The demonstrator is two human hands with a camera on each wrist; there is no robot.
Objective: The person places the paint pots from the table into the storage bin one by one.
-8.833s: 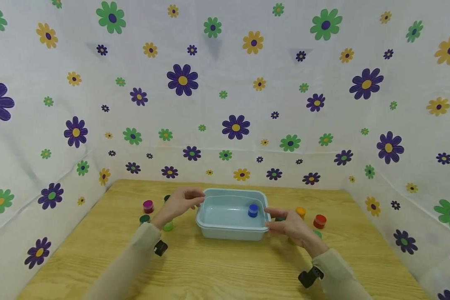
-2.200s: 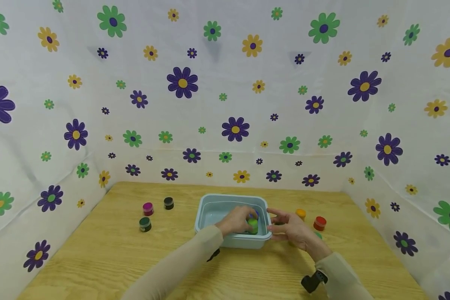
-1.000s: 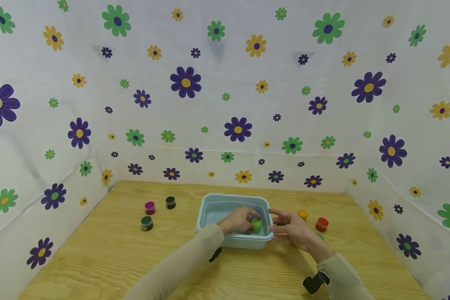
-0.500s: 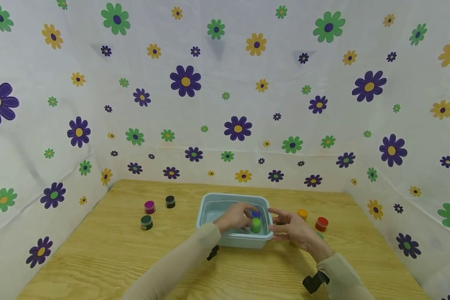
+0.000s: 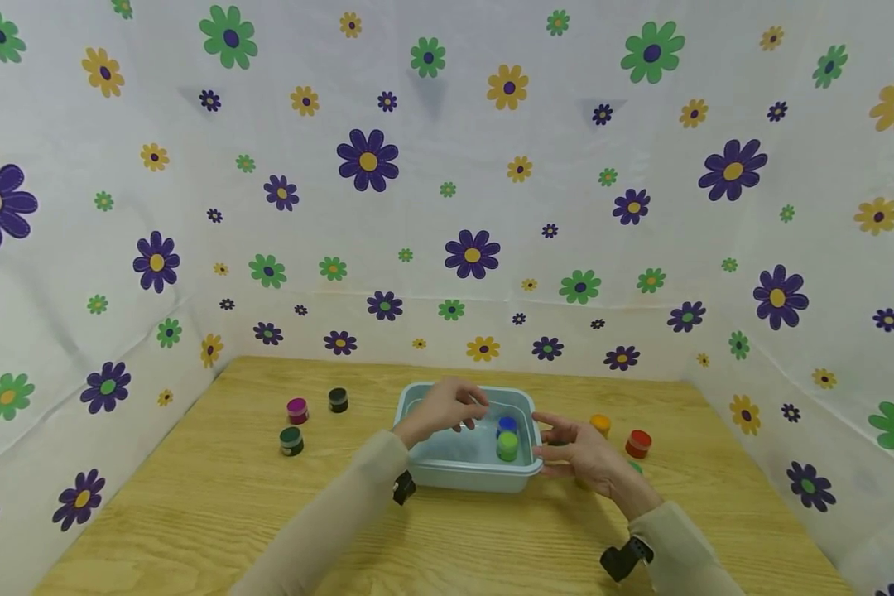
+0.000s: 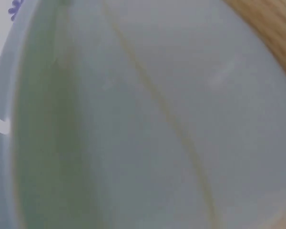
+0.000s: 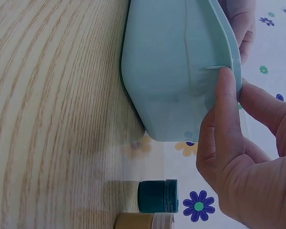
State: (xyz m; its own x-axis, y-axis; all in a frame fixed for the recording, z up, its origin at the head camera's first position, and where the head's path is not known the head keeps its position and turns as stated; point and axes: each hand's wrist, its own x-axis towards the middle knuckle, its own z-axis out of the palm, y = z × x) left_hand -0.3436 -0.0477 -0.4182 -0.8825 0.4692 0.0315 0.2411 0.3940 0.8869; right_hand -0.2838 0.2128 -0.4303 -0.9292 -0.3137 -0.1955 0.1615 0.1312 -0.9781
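Observation:
A pale blue plastic tub (image 5: 462, 476) stands on the table. Inside it, at the right end, a light green paint jar (image 5: 507, 447) sits in front of a blue paint jar (image 5: 507, 425). My left hand (image 5: 443, 407) hovers over the tub's left half with fingers loosely bent and nothing in them. At the right end my right hand (image 5: 584, 455) pinches the tub's rim; its fingers and thumb meet the edge in the right wrist view. The left wrist view is filled by the tub's wall (image 6: 133, 119).
Magenta (image 5: 297, 410), black (image 5: 338, 401) and dark green (image 5: 291, 441) jars stand left of the tub. Orange (image 5: 599, 425) and red (image 5: 638, 444) jars stand at right. A teal jar (image 7: 157, 196) and a gold-brown jar (image 7: 140, 221) are near my right hand. Flowered cloth surrounds the table.
The light green jar went from the table's left into the tub beside the blue jar. My left hand has let it go and moved up and left. My right hand stays at the rim.

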